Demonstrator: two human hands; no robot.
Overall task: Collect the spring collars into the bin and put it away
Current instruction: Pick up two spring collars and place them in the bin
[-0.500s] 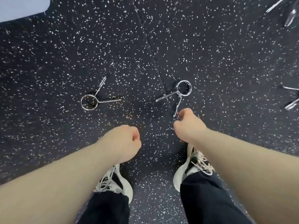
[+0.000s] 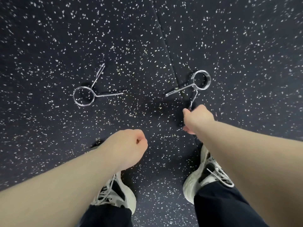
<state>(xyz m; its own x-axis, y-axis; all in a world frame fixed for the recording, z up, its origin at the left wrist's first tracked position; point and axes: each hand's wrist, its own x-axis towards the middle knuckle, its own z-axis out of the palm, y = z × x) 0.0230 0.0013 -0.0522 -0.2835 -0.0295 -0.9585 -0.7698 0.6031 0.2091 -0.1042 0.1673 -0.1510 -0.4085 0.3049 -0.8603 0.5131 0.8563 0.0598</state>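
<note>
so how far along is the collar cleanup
Nothing looks done yet: no bin shows in this view. In hand: the right hand is closed around one handle tip of the right spring collar, whose coil looks to be on the floor. The left hand is a loose fist holding nothing visible. Left: the left spring collar lies untouched, then binning both and stowing the bin.

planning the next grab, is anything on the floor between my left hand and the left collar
No. The head view shows only bare speckled floor between the left hand and the left collar.
</note>
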